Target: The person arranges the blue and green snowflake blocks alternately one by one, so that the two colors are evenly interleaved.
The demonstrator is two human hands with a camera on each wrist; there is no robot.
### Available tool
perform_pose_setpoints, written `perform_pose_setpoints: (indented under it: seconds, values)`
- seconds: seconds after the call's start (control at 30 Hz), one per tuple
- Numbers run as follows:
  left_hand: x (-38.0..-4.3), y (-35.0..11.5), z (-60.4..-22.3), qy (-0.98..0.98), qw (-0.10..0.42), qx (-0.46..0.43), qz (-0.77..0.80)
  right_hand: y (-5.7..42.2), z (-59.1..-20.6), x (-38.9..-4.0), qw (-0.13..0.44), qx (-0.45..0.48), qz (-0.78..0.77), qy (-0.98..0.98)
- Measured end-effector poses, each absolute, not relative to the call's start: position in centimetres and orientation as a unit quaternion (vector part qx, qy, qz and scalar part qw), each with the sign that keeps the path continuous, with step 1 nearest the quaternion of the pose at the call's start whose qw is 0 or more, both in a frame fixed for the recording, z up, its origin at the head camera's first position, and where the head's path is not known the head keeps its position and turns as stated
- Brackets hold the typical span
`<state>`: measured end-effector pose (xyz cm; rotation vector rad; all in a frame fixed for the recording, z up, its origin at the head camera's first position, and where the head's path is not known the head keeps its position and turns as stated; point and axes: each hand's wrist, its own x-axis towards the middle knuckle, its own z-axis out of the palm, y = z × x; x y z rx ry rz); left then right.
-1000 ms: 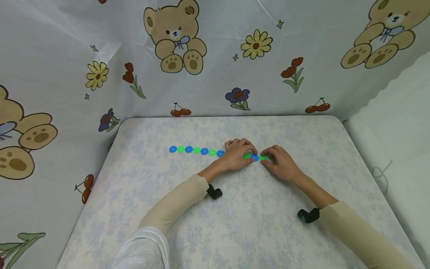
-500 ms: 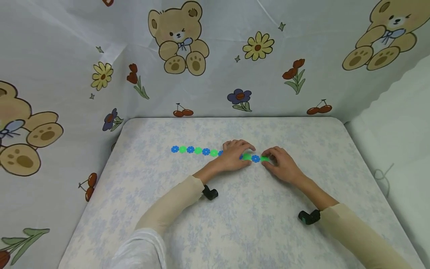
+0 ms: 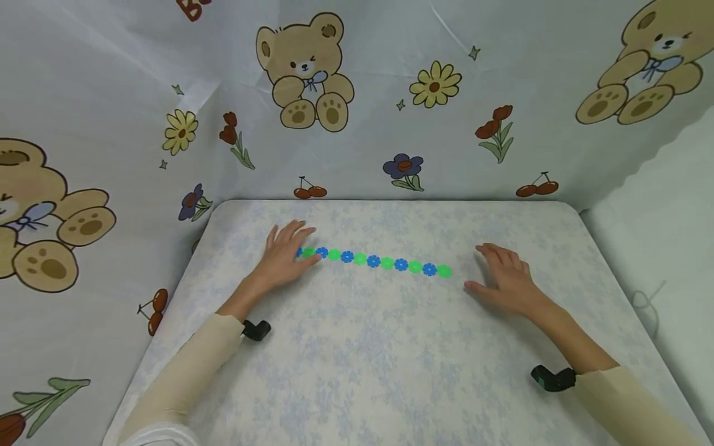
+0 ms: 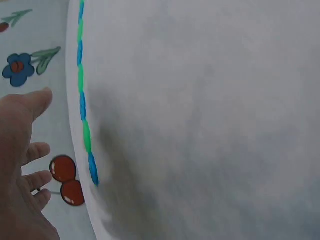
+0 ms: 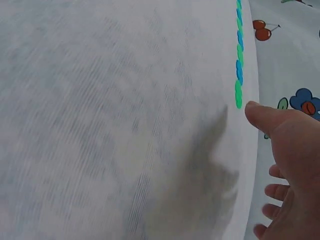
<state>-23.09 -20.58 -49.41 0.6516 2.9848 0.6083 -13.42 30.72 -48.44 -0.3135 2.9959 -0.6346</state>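
Observation:
A row of small notched plastic discs (image 3: 374, 261), blue and green by turns, stretches across the table and slants slightly down to the right. Over its left end is my left hand (image 3: 281, 257), fingers spread, hiding part of the leftmost discs. The left wrist view shows that hand (image 4: 20, 145) apart from the row (image 4: 82, 105), holding nothing. Beyond the last green disc (image 3: 444, 271), my right hand (image 3: 504, 282) is held with loose fingers and an empty palm. Its thumb (image 5: 257, 114) appears close to that end in the right wrist view.
The table (image 3: 357, 371) has a pale blue-patterned cover. Behind it hangs a cloth backdrop (image 3: 357, 148) printed with bears and flowers. A thin cord (image 3: 647, 300) lies on white material past the right edge. Black wrist cameras (image 3: 256, 330) sit on both forearms.
My left hand has moved from the right part of the row to its left end. My right hand has let go of the last green disc and drawn away to the right.

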Motion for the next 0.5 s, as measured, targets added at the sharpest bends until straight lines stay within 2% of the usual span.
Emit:
perform_pose_setpoints:
  seconds: [0.2, 0.5]
  values:
    - [-20.9, -24.6, -49.7, 0.977, 0.031, 0.17, 0.124, 32.7, -48.2, -11.9, 0.015, -0.071, -0.142, 0.987]
    - [-20.3, -25.0, -49.5, 0.977, 0.023, 0.169, 0.124, 33.4, -48.7, -12.1, 0.023, -0.045, -0.134, 0.99]
